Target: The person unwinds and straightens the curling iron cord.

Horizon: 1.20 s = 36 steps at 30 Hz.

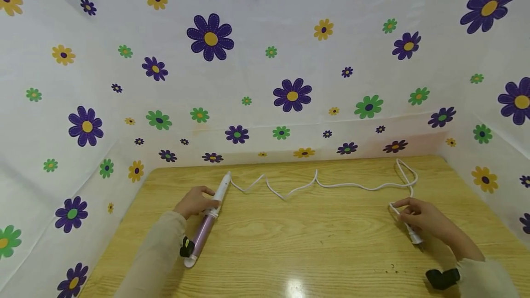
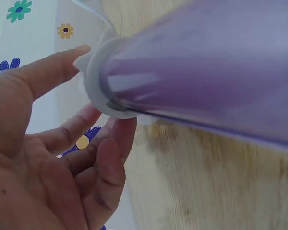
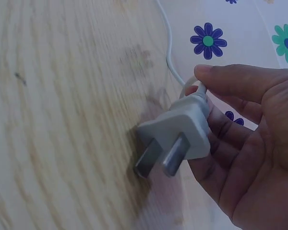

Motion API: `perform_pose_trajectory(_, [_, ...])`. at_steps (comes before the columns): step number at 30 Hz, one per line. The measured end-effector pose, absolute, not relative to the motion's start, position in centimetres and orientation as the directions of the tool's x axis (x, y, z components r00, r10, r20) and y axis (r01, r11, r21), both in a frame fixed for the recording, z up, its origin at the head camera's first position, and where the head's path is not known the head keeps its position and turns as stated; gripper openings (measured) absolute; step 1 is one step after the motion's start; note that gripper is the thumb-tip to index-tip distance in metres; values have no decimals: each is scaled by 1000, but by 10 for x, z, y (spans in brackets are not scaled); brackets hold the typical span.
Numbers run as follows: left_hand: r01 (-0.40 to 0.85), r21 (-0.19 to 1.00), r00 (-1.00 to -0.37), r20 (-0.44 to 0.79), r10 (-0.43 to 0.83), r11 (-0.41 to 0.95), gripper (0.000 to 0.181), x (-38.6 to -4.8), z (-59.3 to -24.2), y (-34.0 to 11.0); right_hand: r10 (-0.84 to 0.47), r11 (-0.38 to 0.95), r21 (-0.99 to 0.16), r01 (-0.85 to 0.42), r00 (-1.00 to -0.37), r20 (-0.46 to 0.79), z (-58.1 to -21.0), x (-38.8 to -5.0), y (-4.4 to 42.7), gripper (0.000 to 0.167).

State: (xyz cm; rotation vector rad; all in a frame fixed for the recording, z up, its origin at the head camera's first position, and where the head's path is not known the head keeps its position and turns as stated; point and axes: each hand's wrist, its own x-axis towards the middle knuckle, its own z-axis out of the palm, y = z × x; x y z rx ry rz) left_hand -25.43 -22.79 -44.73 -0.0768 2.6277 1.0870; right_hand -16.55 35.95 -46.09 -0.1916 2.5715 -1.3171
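A curling iron (image 1: 202, 233) with a white handle and a purple barrel lies slanted at the left of the table, its barrel end toward me. My left hand (image 1: 195, 202) grips it at the handle, near the barrel. In the left wrist view, thumb and fingers sit around the white collar beside the purple barrel (image 2: 206, 72). From the handle's far end a thin white cord (image 1: 360, 186) runs in zigzags to the right. My right hand (image 1: 428, 220) pinches the cord just behind its white two-pin plug (image 3: 182, 125). Both flat metal prongs show in the right wrist view.
The wooden table (image 1: 290, 238) ends against a white flower-printed sheet (image 1: 248, 72) at the back and both sides. Toward the back right, the cord makes a loop. Small dark marks dot the wood near the right hand.
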Motion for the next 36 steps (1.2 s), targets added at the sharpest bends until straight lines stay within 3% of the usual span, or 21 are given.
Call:
perform_pose_trajectory(14, [-42,701,-878,-366,308,712,52,-230,-432,-243,-261,590,-806,-51,-957,-130,-463,-166,366,40])
perform_pose_trajectory(19, [-66,737,-868,-375,326,672,61,-223,-439,-244,-273,607,-791,-80,-955,-112,-461,-163,369,40])
perform_pose_trajectory(25, [6,772,-837,-344,426,635,76,-219,-453,-240,-276,633,-767,-107,-957,-94,-460,-157,377,31])
perform_pose_trajectory(28, [29,767,-852,-316,417,641,77,-217,-456,-235,-284,618,-778,-114,-955,-85,-460,-154,384,23])
perform_pose_trajectory(33, [-20,757,-893,-307,329,653,76,-212,-457,-227,-319,568,-811,-141,-946,-59,-465,-150,394,29])
perform_pose_trajectory(36, [-51,765,-899,-315,304,642,76,-207,-461,-226,-321,559,-817,-139,-945,-59,-471,-148,395,25])
